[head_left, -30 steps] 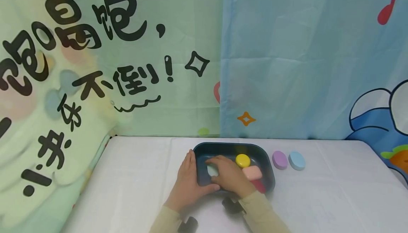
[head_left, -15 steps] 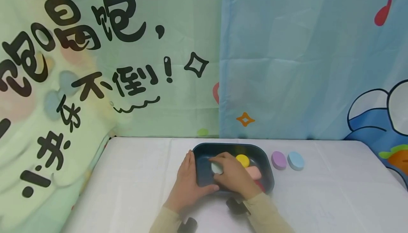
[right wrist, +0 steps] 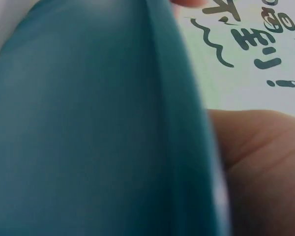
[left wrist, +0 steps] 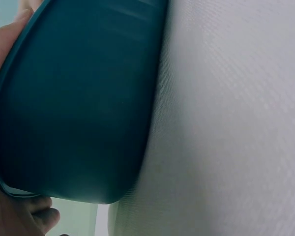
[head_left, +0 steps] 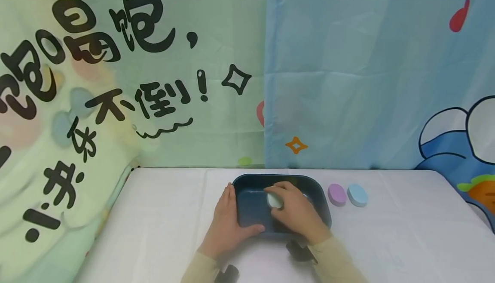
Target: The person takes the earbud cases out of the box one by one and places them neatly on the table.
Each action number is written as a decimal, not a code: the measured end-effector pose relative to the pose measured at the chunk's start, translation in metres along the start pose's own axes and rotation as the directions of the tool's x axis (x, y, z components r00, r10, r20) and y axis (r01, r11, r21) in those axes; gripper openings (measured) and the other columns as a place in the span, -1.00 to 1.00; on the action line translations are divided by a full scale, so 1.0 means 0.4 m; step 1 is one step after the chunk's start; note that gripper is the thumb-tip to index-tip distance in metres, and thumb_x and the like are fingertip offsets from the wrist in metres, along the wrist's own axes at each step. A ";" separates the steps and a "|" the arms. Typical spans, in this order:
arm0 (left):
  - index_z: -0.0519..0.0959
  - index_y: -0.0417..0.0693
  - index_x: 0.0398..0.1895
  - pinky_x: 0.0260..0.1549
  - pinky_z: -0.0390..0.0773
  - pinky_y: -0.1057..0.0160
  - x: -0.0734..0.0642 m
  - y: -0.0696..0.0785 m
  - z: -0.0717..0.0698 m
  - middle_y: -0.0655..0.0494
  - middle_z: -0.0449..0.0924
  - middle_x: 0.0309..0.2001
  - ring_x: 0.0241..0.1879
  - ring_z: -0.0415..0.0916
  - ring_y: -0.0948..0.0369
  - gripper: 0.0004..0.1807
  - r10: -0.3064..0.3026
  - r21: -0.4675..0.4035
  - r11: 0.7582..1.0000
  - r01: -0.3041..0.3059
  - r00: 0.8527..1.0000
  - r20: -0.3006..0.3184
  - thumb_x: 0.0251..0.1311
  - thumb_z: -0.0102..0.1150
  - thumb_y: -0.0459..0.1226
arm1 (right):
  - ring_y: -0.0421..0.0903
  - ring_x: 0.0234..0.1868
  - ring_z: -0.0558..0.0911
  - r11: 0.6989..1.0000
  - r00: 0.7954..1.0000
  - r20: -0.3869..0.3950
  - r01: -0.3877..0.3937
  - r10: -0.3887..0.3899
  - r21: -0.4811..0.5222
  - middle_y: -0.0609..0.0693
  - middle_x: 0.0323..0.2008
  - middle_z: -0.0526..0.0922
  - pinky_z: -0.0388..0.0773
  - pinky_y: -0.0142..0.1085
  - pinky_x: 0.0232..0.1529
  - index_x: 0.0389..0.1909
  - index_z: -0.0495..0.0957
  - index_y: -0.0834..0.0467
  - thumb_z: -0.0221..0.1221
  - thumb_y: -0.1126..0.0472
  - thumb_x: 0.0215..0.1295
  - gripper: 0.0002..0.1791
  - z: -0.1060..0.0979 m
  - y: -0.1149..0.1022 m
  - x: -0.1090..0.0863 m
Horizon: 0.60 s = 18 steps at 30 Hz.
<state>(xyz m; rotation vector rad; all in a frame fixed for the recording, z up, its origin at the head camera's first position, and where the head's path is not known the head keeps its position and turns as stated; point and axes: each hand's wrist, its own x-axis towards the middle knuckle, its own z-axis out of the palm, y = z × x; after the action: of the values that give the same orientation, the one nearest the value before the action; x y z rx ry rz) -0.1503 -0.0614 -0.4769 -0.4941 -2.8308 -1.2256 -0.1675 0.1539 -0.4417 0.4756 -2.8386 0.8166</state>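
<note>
A dark blue rectangular tray (head_left: 249, 203) stands on the white-covered table. My left hand (head_left: 228, 229) lies at its left front corner, fingers straight along the outer left wall and thumb stretched along the front rim. Inside the tray, my right hand (head_left: 295, 210) pinches a pale mint round block (head_left: 275, 200) between thumb and fingers. That hand covers the tray's right part, so the coloured pieces there are hidden. The tray's outer wall (left wrist: 78, 108) fills much of the left wrist view, and its blue side (right wrist: 88, 123) fills most of the right wrist view.
To the right of the tray, a purple round block (head_left: 337, 195) and a light blue round block (head_left: 357, 195) lie side by side on the white tablecloth (head_left: 162, 218). Behind the table hangs a printed cloth backdrop (head_left: 340, 102).
My right hand has moved right within the tray, carrying the mint block along. The yellow, pink and red pieces, visible before, are now behind that hand. My left hand keeps its place.
</note>
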 end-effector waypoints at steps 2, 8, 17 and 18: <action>-0.18 -0.35 0.58 0.44 0.05 -0.16 -0.001 0.000 0.001 -0.27 -0.22 0.59 0.57 -0.23 -0.12 0.41 -0.010 -0.006 1.000 0.010 1.000 0.004 -0.03 0.41 0.29 | 0.00 -0.10 0.60 1.000 1.000 -0.011 0.007 -0.007 -0.002 0.09 0.09 0.59 0.58 -0.09 -0.19 0.12 0.66 0.08 0.32 0.32 -0.01 -0.45 -0.011 0.005 -0.005; -0.17 -0.35 0.59 0.44 0.06 -0.16 -0.003 -0.001 0.005 -0.26 -0.21 0.59 0.57 -0.22 -0.11 0.40 -0.008 -0.014 1.000 0.008 1.000 0.001 -0.03 0.42 0.28 | 0.03 -0.13 0.62 0.999 0.998 -0.051 0.030 -0.031 -0.033 0.15 0.07 0.60 0.59 -0.08 -0.17 0.13 0.65 0.14 0.33 0.34 -0.01 -0.44 -0.044 0.023 -0.018; -0.15 -0.37 0.58 0.43 0.06 -0.17 -0.004 0.002 0.005 -0.29 -0.19 0.59 0.56 -0.19 -0.16 0.38 0.001 -0.021 1.000 -0.001 1.000 -0.017 -0.03 0.47 0.21 | 0.04 -0.13 0.60 0.997 0.996 -0.041 -0.073 0.074 0.012 0.21 0.16 0.55 0.59 -0.11 -0.18 0.24 0.55 0.20 0.32 0.31 0.00 -0.35 -0.109 0.050 -0.044; -0.15 -0.36 0.58 0.44 0.06 -0.16 -0.005 0.002 0.004 -0.27 -0.19 0.59 0.56 -0.20 -0.14 0.38 -0.003 -0.019 1.000 0.003 1.000 -0.015 -0.03 0.46 0.22 | 0.04 -0.15 0.59 0.996 0.996 -0.038 -0.084 0.084 0.020 0.21 0.16 0.55 0.60 -0.11 -0.19 0.24 0.54 0.20 0.33 0.30 0.01 -0.34 -0.115 0.052 -0.047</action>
<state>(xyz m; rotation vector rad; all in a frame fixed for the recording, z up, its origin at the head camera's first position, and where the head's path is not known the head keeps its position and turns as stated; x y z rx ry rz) -0.1481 -0.0601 -0.4778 -0.4789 -2.8113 -1.2522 -0.1543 0.2005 -0.4174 0.3408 -2.8342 0.8578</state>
